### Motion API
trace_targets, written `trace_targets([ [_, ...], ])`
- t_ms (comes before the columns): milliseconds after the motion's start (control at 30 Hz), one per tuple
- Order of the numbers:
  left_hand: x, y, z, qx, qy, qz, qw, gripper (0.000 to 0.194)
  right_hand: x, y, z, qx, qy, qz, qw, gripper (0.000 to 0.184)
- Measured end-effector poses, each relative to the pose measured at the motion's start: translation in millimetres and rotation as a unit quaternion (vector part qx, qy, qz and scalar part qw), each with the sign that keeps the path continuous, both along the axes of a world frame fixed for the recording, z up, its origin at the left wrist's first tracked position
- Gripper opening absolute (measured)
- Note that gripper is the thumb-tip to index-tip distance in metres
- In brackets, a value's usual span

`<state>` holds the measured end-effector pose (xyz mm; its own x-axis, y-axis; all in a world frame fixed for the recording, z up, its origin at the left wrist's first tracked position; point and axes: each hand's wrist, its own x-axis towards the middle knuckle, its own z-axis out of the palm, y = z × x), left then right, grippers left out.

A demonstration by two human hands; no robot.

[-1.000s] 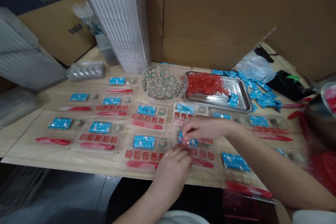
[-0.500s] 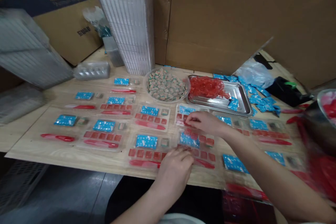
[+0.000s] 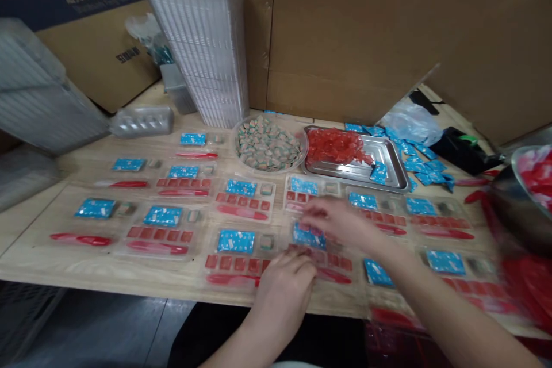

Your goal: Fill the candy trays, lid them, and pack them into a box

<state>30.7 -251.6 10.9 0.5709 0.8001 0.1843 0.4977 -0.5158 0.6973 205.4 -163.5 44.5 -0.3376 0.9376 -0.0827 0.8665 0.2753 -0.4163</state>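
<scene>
My left hand (image 3: 287,283) rests at the near clear plastic tray (image 3: 356,279), fingers curled down at its left part; what lies under the fingertips is hidden. That tray holds a blue printed packet (image 3: 309,236), a row of red squares (image 3: 340,262) and a red-and-pink pen-shaped piece (image 3: 334,276). My right hand (image 3: 336,219) hovers over the packet, its fingers bent and smeared by motion, so anything in them does not show. Just behind it, another tray (image 3: 286,200) contains a blue packet (image 3: 304,185), a small wrapped piece (image 3: 332,188) and red squares (image 3: 297,198).
Several similar filled trays (image 3: 157,233) spread across the wooden table (image 3: 142,272). Behind stand a round bowl of wrapped pieces (image 3: 269,144), a metal tray (image 3: 390,158) with red wrapped pieces (image 3: 336,146), and tall stacked trays (image 3: 202,46). A metal bowl (image 3: 513,198) sits at right.
My right hand has moved from the rear tray slightly toward me, over the near tray's blue packet. Red squares lying across that packet before are no longer clearly visible. My left hand stays nearly put.
</scene>
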Motion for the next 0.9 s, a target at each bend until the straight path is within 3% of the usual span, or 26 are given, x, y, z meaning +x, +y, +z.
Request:
trace_targets([
  [100, 0, 0, 1.7, -0.007, -0.001, 0.000, 1.000, 0.014, 25, 59, -5.7, 0.031, 0.028, -0.148, 0.988, 0.015],
  [200, 1, 0, 2.1, -0.006, -0.004, 0.003, 1.000, 0.015, 34, 103, -16.4, 0.040, 0.027, -0.194, 0.980, 0.011],
  [267, 1, 0, 1.4, -0.006, -0.007, 0.008, 1.000, 0.014, 34, 111, -20.7, 0.033, 0.043, -0.202, 0.978, 0.011],
  [367, 1, 0, 0.2, -0.011, -0.006, 0.008, 1.000, 0.013, 35, 92, -15.4, 0.016, 0.098, -0.207, 0.973, 0.015],
  [467, -1, 0, 3.0, -0.035, -0.009, 0.006, 0.999, 0.013, 38, 51, 1.5, -0.034, 0.227, -0.187, 0.955, 0.020],
  [533, -2, 3, 8.9, -0.056, -0.035, 0.039, 0.997, 0.015, 35, 21, 13.7, -0.061, 0.274, -0.160, 0.946, 0.021],
  [633, -3, 14, 22.8, -0.049, -0.114, 0.131, 0.984, 0.025, 20, -17, 26.2, -0.052, 0.215, -0.105, 0.970, 0.011],
  [733, 0, 27, 35.9, -0.019, -0.152, 0.166, 0.974, 0.019, 1, -42, 31.0, -0.033, 0.195, -0.071, 0.978, 0.008],
  [900, 1, 24, 38.7, -0.040, -0.173, 0.181, 0.967, 0.012, -9, -53, 30.9, -0.112, 0.346, -0.091, 0.927, 0.013],
])
